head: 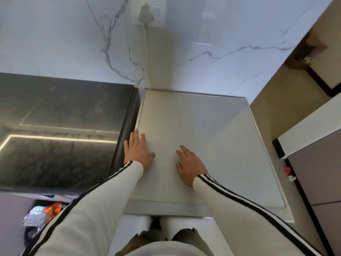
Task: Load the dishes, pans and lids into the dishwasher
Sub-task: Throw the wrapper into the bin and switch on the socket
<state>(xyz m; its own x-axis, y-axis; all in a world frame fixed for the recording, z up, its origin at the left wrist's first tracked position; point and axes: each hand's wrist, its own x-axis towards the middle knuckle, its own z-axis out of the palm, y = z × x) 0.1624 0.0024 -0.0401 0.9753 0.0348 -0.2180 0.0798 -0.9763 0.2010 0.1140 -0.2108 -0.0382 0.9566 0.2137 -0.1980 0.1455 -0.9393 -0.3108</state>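
Observation:
I look straight down on the flat grey top of the dishwasher [212, 130], which stands against the marble wall. My left hand [137, 151] lies flat on its left part, fingers straight and pointing toward the wall. My right hand [191, 164] rests flat near the middle of the top, fingers spread. Neither hand holds anything. No dishes, pans or lids are in view, and the dishwasher's door is hidden below its front edge.
A dark glossy countertop [60, 126] adjoins the dishwasher on the left. A plugged-in wall socket [147, 12] with a cord sits above. A bin with wrappers [41, 217] stands at lower left. Beige floor and a cabinet [313, 163] lie to the right.

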